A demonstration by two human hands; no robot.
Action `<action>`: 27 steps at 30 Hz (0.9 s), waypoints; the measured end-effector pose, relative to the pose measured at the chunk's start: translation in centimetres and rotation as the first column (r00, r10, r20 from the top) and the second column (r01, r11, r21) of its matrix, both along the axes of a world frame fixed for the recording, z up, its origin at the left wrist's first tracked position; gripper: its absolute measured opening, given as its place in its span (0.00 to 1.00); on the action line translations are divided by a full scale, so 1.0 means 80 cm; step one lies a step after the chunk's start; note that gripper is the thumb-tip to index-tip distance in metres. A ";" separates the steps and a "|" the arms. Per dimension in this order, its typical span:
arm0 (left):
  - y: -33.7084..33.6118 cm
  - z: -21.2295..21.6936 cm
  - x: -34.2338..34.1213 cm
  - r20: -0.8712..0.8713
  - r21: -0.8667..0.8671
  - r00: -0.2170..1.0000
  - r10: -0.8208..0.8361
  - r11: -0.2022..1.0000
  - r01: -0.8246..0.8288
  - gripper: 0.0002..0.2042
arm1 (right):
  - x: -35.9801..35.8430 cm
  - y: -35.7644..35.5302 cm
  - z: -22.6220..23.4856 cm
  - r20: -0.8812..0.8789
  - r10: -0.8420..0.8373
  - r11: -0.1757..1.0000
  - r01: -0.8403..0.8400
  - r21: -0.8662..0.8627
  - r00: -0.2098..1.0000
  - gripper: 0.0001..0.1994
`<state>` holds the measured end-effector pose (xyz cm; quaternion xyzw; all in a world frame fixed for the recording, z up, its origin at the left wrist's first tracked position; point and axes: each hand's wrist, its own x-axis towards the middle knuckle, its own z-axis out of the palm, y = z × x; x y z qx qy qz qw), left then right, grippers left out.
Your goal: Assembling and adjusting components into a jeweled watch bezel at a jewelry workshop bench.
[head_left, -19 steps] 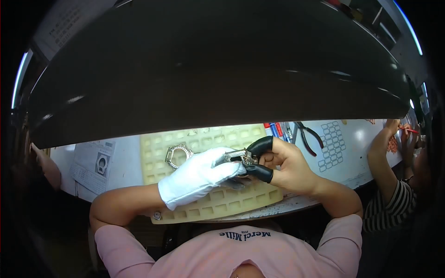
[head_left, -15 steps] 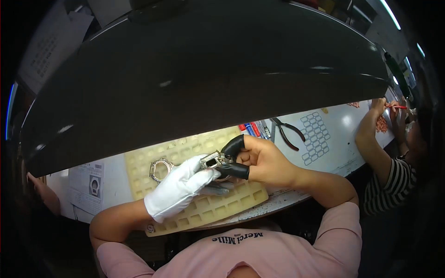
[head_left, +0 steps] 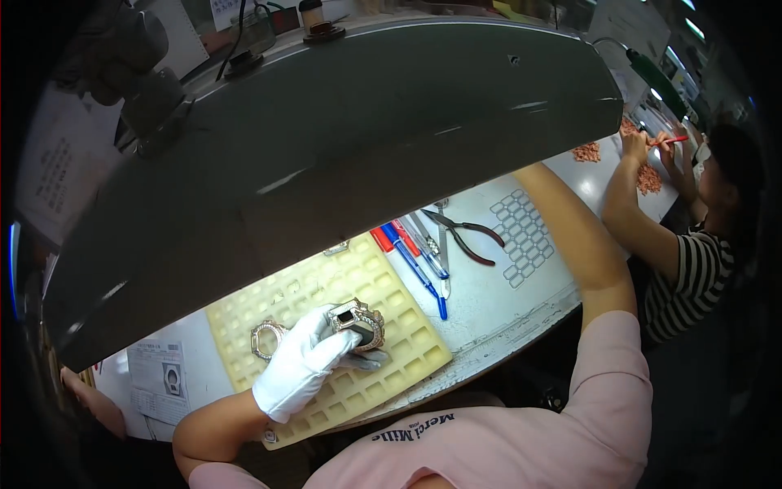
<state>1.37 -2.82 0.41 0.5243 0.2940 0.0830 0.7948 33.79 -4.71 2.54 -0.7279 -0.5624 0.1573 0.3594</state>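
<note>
My left hand (head_left: pixel 305 359), in a white glove, grips a metal watch case (head_left: pixel 373 328) with a dark square opening and what look like small stones along its rim. It holds the case above a pale yellow compartment tray (head_left: pixel 326 411). Left of the glove, a second, ring-like watch case (head_left: pixel 264 339) lies on that tray. My right forearm (head_left: pixel 562 220) reaches forward and away, and the right hand is hidden behind a large dark hood. What that hand touches is not visible.
The dark hood (head_left: pixel 342 122) hangs over the far bench. Pens (head_left: pixel 417 262), pliers (head_left: pixel 468 236) and a sheet of linked rounded rectangles (head_left: pixel 523 236) lie right of the tray. A printed sheet (head_left: pixel 147 391) lies left. At right, a co-worker (head_left: pixel 660 236) handles small copper-coloured parts (head_left: pixel 648 179); another person's arm (head_left: pixel 98 403) shows at left.
My right hand, with black finger covers, has let go of the watch case and moved forward and right behind the hood. The left hand keeps its hold. The view has shifted.
</note>
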 end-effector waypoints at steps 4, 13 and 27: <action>0.002 0.004 -0.003 -0.140 0.055 0.986 -0.086 0.994 0.095 0.20 | 0.026 -0.029 -0.002 0.078 -0.051 0.997 0.046 0.062 0.996 0.11; 0.000 0.005 -0.002 -0.072 -0.033 0.996 -0.055 0.998 0.053 0.18 | 0.122 -0.116 -0.005 0.188 -0.180 0.976 0.152 0.153 0.966 0.11; 0.022 -0.003 0.014 0.041 -0.190 0.996 -0.076 0.978 0.082 0.20 | 0.000 -0.010 -0.017 0.313 -0.091 0.974 0.019 0.227 0.945 0.11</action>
